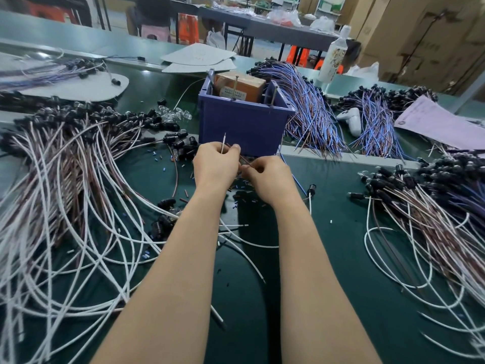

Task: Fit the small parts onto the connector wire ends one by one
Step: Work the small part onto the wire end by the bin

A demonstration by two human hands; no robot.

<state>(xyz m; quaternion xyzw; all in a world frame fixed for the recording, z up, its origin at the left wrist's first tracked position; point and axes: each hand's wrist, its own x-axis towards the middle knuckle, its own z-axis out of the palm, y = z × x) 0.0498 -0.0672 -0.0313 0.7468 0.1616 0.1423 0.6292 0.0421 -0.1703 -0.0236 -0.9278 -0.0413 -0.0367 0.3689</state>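
At 6 o'clock of the blue box (pixel 244 122), the left hand (pixel 216 164) pinches a white wire (pixel 223 143) and a brown wire (pixel 242 158); the right hand (pixel 270 179) pinches the brown wire too. It is better to hold this wire steady and push the part on straight.

Matt green mat (pixel 341 258), glossy blue plastic bin (pixel 244 124), cardboard boxes (pixel 420 35)

Your bare forearms reach forward side by side, wrists close together. Your left hand (pixel 216 164) is curled, its thumb and forefinger pinching a thin white wire (pixel 223 143) that stands upright. Your right hand (pixel 270 179) sits just beside it and lower, its curled fingertips pinching a thin brown wire (pixel 244 160) that runs between the two hands.
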